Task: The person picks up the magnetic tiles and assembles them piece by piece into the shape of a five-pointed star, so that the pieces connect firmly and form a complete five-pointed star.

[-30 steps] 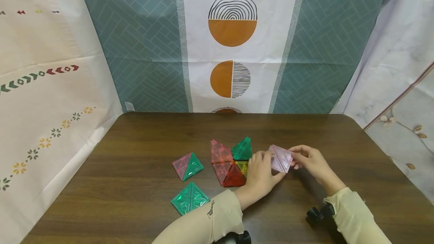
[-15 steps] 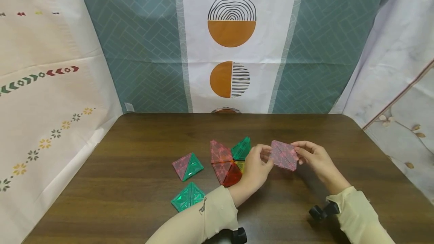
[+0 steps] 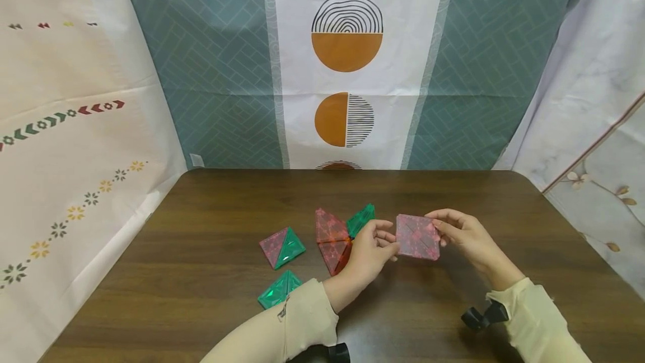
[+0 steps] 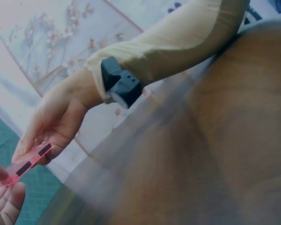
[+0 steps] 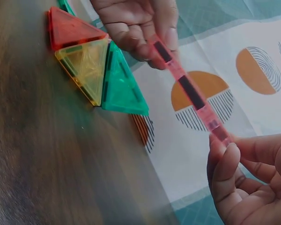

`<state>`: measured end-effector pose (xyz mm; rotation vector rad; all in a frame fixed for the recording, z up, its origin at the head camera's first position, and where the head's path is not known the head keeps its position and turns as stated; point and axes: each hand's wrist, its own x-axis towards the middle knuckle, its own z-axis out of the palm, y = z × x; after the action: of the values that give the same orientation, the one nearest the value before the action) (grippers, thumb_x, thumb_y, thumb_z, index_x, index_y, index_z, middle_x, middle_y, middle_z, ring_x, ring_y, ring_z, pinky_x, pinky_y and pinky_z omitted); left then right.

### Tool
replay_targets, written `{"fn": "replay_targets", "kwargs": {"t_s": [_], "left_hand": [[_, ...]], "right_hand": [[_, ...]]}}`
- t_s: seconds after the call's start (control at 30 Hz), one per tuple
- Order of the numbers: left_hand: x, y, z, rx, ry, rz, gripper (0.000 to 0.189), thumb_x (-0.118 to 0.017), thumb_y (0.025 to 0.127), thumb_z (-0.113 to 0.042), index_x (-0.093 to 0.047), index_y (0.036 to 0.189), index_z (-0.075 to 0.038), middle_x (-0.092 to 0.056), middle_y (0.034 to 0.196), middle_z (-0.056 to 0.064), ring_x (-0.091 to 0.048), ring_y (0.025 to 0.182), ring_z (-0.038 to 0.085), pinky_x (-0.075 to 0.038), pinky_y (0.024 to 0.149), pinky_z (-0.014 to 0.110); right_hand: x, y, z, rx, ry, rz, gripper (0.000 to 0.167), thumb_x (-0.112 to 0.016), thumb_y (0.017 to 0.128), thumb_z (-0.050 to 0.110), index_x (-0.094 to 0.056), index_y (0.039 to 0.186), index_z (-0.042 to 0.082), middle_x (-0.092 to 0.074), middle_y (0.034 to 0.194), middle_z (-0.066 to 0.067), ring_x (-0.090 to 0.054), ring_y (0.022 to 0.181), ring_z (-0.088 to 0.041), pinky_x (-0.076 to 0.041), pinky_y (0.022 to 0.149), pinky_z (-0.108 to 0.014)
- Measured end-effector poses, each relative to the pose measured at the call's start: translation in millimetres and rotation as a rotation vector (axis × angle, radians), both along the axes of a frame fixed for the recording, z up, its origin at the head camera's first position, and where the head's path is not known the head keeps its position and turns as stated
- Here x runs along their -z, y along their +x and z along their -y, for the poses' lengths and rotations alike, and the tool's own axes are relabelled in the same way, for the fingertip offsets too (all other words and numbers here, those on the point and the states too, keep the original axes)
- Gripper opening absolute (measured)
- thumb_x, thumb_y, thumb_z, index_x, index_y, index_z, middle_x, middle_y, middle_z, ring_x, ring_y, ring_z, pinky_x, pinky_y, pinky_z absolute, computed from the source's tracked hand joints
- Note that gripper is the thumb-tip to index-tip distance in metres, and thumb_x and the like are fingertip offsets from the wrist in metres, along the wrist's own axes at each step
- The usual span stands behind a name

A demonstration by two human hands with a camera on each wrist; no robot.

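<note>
Both hands hold a translucent pink magnetic tile square (image 3: 417, 237), which looks made of two triangles, raised above the table. My right hand (image 3: 468, 242) pinches its right edge between thumb and fingers. The left hand (image 3: 368, 252) pinches the opposite edge. Seen edge-on in the right wrist view, the pink square (image 5: 193, 91) shows dark magnet strips. Behind the left hand lies a cluster of triangle tiles: pink ones (image 3: 330, 227), a green one (image 3: 359, 220), and a red tile partly hidden. The right wrist view shows its yellow tile (image 5: 83, 68) beside a green tile (image 5: 124, 84).
Left of the cluster lies a pink-and-green tile square (image 3: 283, 247). Nearer me, a green tile pair (image 3: 276, 292) is partly covered by the left sleeve (image 3: 297, 318). The brown wooden table (image 3: 227, 223) ends at a patterned cloth backdrop (image 3: 221, 99).
The pink square has been lifted from near the table and turned to face me more squarely. My left hand has drawn slightly left and down, covering more of the tile cluster.
</note>
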<state>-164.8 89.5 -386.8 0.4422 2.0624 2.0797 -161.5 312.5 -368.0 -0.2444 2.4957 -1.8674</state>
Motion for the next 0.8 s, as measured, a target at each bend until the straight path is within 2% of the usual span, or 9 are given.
{"fn": "replay_targets", "kwargs": {"t_s": [0.17, 0.27, 0.37, 0.53, 0.7, 0.8], "left_hand": [[4.1, 10.0, 10.6, -0.023, 0.014, 0.047, 0.028, -0.067, 0.085, 0.004, -0.056, 0.110, 0.004, -0.062, 0.090, 0.012, -0.059, 0.066, 0.007, -0.057, 0.062, 0.025], [6.7, 15.6, 17.0, -0.041, 0.021, 0.049, 0.024, -0.068, 0.084, 0.003, -0.057, 0.105, 0.003, -0.062, 0.090, 0.013, -0.060, 0.068, 0.008, -0.057, 0.063, 0.025], [9.7, 19.1, 22.3, -0.057, 0.019, 0.032, 0.026, -0.069, 0.084, 0.003, -0.056, 0.106, 0.002, -0.062, 0.091, 0.014, -0.060, 0.069, 0.009, -0.056, 0.063, 0.024], [16.6, 21.4, 28.7, -0.078, -0.014, -0.026, 0.028, -0.068, 0.084, 0.005, -0.053, 0.107, 0.000, -0.060, 0.091, 0.014, -0.059, 0.070, 0.008, -0.054, 0.062, 0.020], [23.0, 21.6, 33.8, -0.078, -0.141, -0.121, 0.027, -0.071, 0.082, 0.003, -0.054, 0.102, -0.003, -0.060, 0.091, 0.011, -0.055, 0.072, 0.003, -0.050, 0.063, 0.016], [23.9, 22.1, 36.4, -0.059, -0.224, -0.190, 0.034, -0.075, 0.079, 0.001, -0.055, 0.105, -0.003, -0.058, 0.089, 0.008, -0.054, 0.070, 0.003, -0.048, 0.062, 0.015]], "right_hand": [[-1.3, -1.0, 10, -0.050, 0.048, 0.048, 0.030, -0.055, 0.098, 0.022, -0.058, 0.117, -0.002, -0.060, 0.083, 0.011, -0.055, 0.066, -0.006, -0.050, 0.061, -0.027], [0.0, -3.9, 17, -0.084, 0.057, 0.049, 0.033, -0.055, 0.098, 0.020, -0.056, 0.118, -0.006, -0.060, 0.082, 0.010, -0.054, 0.065, -0.007, -0.050, 0.060, -0.028], [1.8, -7.3, 24, -0.112, 0.073, 0.048, 0.033, -0.054, 0.098, 0.018, -0.056, 0.118, -0.009, -0.060, 0.082, 0.009, -0.054, 0.064, -0.008, -0.051, 0.060, -0.028], [6.3, -12.7, 34, -0.130, 0.073, 0.076, 0.032, -0.054, 0.098, 0.016, -0.056, 0.119, -0.009, -0.060, 0.081, 0.007, -0.053, 0.065, -0.008, -0.051, 0.060, -0.028], [13.5, -16.8, 41, -0.151, 0.045, 0.104, 0.033, -0.053, 0.098, 0.014, -0.055, 0.118, -0.013, -0.058, 0.080, 0.008, -0.051, 0.064, -0.006, -0.050, 0.058, -0.025], [17.4, -18.9, 44, -0.166, 0.030, 0.116, 0.034, -0.053, 0.098, 0.012, -0.054, 0.119, -0.014, -0.058, 0.081, 0.008, -0.050, 0.064, -0.005, -0.048, 0.058, -0.023]]}}
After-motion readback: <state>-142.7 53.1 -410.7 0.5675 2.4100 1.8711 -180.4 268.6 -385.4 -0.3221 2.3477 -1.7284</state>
